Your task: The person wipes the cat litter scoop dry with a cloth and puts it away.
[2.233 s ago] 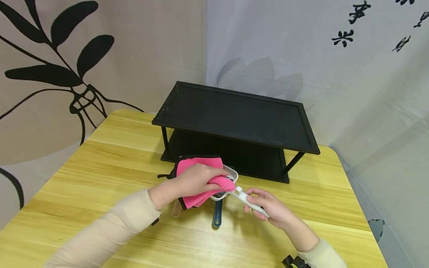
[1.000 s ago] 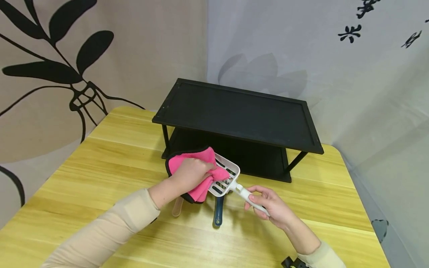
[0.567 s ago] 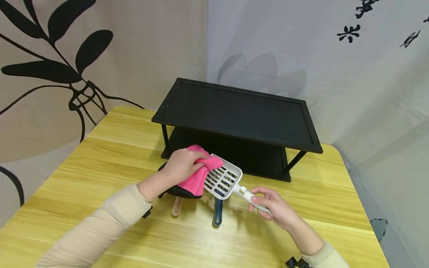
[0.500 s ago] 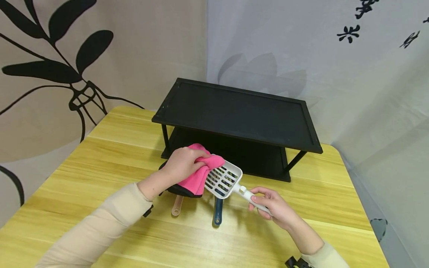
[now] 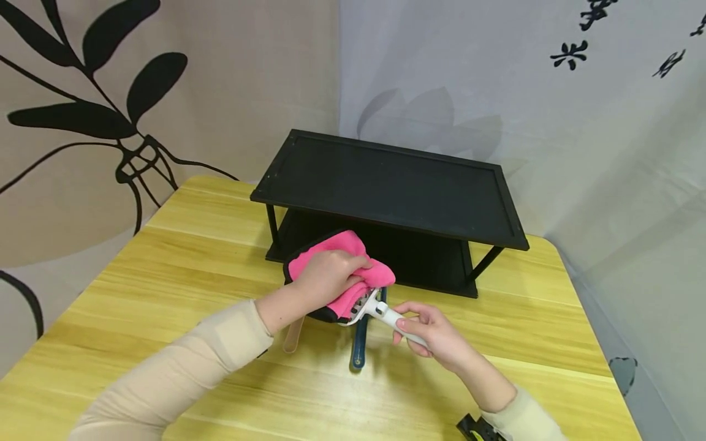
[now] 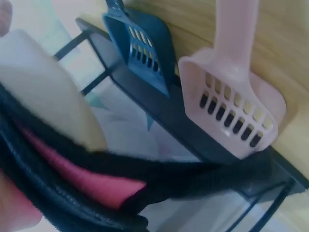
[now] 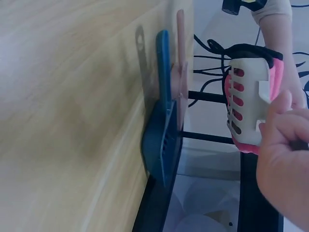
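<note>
Since half a second ago, the left grip (image 5: 325,275) and the pink cloth (image 5: 379,274) have slid right across the white scoop (image 5: 384,312), whose slotted head was largely bare and is now mostly covered. The scoop has also tilted, and the right grip (image 5: 430,334) has shifted slightly left with it.

The left grip pinches the cloth, bunched between thumb and fingers, against the scoop's head. The right grip is curled round the scoop's handle, thumb on top. The scoop is held clear of the surface (image 5: 193,263), in front of the black rack (image 5: 391,184); in the right wrist view, pink shows through its slots.

Below it, the blue scoop (image 5: 360,346) lies with its handle toward the person and its head at the rack's lower shelf. The pale pink scoop (image 5: 293,335) lies to its left, handle likewise toward the person; the left wrist view shows both slotted heads side by side. Behind the rack hangs a curtain (image 5: 265,92) with black leaves printed on its left part.
</note>
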`<state>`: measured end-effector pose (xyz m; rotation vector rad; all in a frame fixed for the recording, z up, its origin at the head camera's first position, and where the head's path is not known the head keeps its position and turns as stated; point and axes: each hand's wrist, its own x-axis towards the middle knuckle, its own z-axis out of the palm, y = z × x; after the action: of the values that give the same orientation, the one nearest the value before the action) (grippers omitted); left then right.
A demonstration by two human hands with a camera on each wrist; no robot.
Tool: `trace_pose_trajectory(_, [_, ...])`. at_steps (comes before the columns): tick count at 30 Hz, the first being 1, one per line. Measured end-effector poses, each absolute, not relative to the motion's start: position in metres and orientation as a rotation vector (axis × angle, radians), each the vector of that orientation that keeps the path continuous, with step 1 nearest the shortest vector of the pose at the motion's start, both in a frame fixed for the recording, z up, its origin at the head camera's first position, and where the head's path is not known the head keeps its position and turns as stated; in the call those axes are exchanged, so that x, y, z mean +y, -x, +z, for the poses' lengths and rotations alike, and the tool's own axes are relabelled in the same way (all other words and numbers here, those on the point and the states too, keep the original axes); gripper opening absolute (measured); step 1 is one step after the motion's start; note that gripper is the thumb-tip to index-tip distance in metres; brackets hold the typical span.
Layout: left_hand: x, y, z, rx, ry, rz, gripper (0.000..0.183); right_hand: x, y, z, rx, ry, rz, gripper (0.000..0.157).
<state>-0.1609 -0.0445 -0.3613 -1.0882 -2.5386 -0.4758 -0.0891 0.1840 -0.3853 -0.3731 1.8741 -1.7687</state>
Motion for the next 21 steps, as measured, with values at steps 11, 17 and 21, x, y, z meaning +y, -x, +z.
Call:
trace_pose_trajectory(11, [-0.066,0.177,-0.362,-2.585,0.953,-0.501,0.016,0.189,0.087,-0.381,1.927,0.424,-1.761,0.032])
trace_pose_trajectory(17, [-0.075,0.181,-0.359,-2.590,0.937,-0.539,0.016,0.194,0.084,-0.382,1.918,0.443,-1.775,0.032])
trace_pose_trajectory(21, [-0.081,0.181,-0.356,-2.620,0.892,-0.544,0.021,0.198,0.083,-0.384,1.900,0.457,-1.786,0.032])
